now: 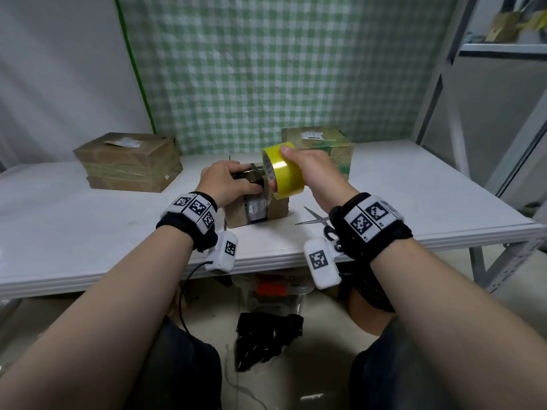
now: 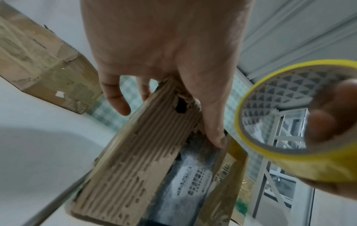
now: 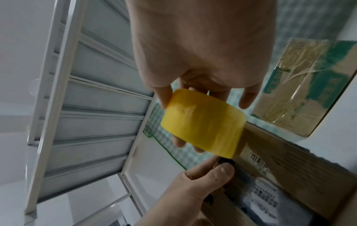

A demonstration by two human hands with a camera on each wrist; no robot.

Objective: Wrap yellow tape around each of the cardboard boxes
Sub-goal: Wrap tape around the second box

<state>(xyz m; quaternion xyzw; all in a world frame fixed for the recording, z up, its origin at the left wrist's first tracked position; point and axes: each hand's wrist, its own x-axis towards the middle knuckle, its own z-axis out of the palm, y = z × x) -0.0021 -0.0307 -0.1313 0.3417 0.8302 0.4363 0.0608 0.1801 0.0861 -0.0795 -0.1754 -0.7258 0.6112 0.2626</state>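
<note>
Yellow tape roll (image 1: 283, 170): right hand (image 1: 312, 170) is gripping it, fingers through the core, above the small box to feed tape.
Small box (image 1: 257, 208): left hand (image 1: 226, 180) is clamping its top, steadying it on the bench (image 1: 414, 196).

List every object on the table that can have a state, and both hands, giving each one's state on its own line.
small box: on the table, held down by the left hand, label torn.
tape roll: lifted over the small box, gripped.
left hand: holds the small box's top.
right hand: grips the tape roll.
scissors: lying on the table, blades open.
left box: closed, taped.
right box: closed, taped.
</note>
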